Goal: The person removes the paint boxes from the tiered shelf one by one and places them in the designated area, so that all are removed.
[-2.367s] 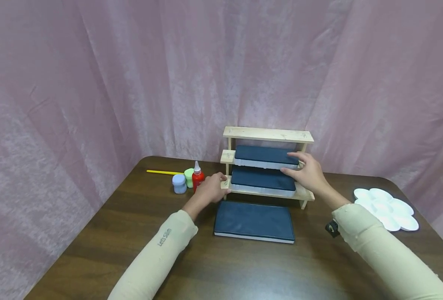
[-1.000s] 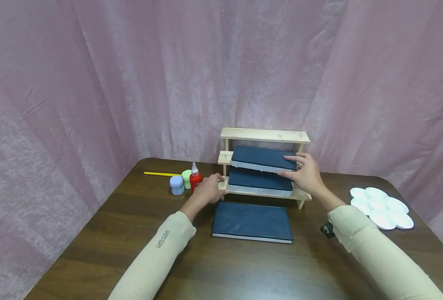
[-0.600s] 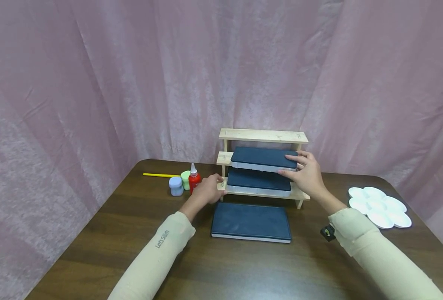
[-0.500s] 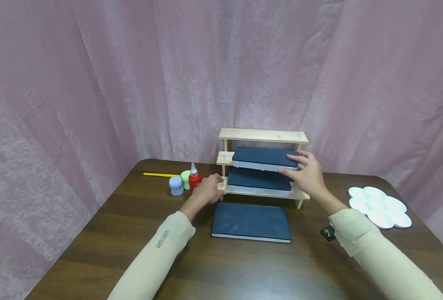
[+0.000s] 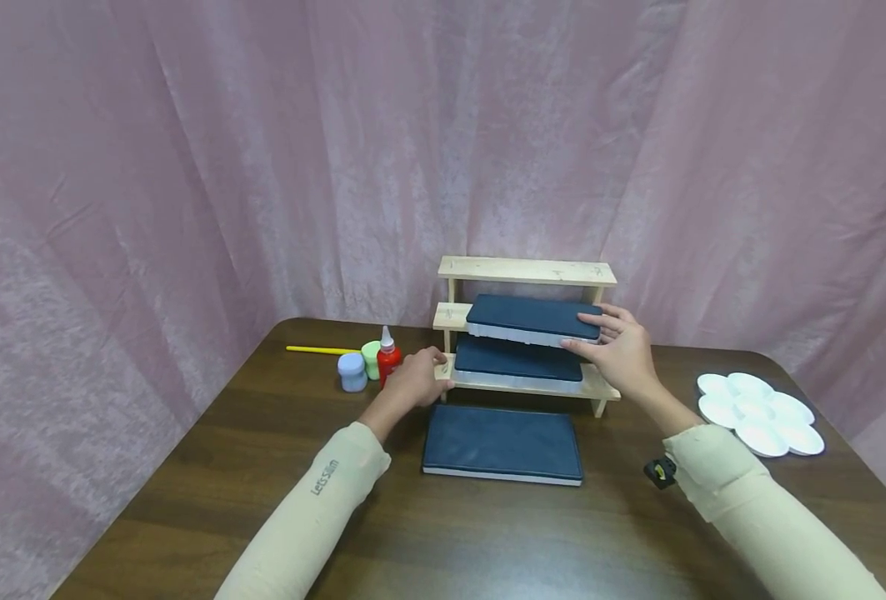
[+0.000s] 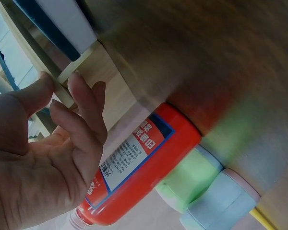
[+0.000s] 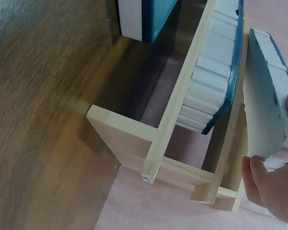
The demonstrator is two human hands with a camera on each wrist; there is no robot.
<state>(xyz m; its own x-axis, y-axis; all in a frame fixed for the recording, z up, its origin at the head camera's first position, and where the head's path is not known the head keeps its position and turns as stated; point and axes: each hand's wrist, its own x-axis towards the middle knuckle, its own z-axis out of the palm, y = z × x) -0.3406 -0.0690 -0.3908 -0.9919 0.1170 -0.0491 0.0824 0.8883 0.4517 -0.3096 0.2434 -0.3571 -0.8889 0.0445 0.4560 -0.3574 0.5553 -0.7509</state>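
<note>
My right hand (image 5: 624, 354) pinches the right end of a flat box (image 5: 533, 315) with a dark blue top and white sides, fingers above and thumb below. In the right wrist view its pale underside (image 7: 261, 100) shows, tilted off the middle step of the wooden rack (image 5: 528, 269). My left hand (image 5: 411, 381) grips the left end of the rack's lower step, close beside a red bottle (image 6: 139, 165) with a pointed cap. A similar box (image 5: 518, 357) sits on that lower step. Another, wider dark blue box (image 5: 503, 443) lies flat on the table before the rack.
Left of the red bottle stand a light blue jar (image 5: 352, 372) and a light green jar (image 5: 371, 358), with a yellow stick (image 5: 322, 350) behind them. A white flower-shaped palette (image 5: 761, 414) lies at the right of the brown table (image 5: 262, 483). Pink curtains hang behind.
The right hand and the box it holds have shifted slightly to the right along the middle step, and the box's right end tilts. The left hand keeps its place on the rack.
</note>
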